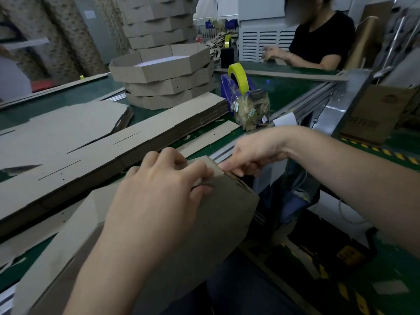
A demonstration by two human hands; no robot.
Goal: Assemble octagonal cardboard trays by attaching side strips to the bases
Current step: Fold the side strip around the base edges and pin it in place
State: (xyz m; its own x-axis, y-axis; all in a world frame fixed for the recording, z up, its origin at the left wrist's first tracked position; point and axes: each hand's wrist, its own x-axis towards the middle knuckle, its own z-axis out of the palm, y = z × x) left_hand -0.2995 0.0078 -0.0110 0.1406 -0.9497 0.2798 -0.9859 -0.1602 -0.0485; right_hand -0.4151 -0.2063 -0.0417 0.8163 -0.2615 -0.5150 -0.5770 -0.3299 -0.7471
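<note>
- Brown cardboard is filling the near view: the tray in progress (204, 214) is overhanging the front edge of the green table (284, 92), over the person's lap, with its base tilted toward the camera.
- The left hand (156, 189) is lying over the upper corner, thumb and fingers pinching the side strip (210, 163) where it is folding over the base.
- The right hand (252, 155) is coming in from the other side, fingers curled, fingertips (229, 168) pressing the same strip end; whether anything small is being held under them cannot be told.
- To do this well, I judge the strip's fold should be lining up with the base corner and the tabs seating in the slots before pressure is applied, with both hands squeezing close to the joint.
- Finished trays (163, 71) are stacking beyond the flat strips (127, 146); yellow tape (238, 76) is sitting in its blue dispenser (229, 92).
- A box (375, 114) at the right is bearing print too blurred to read.
</note>
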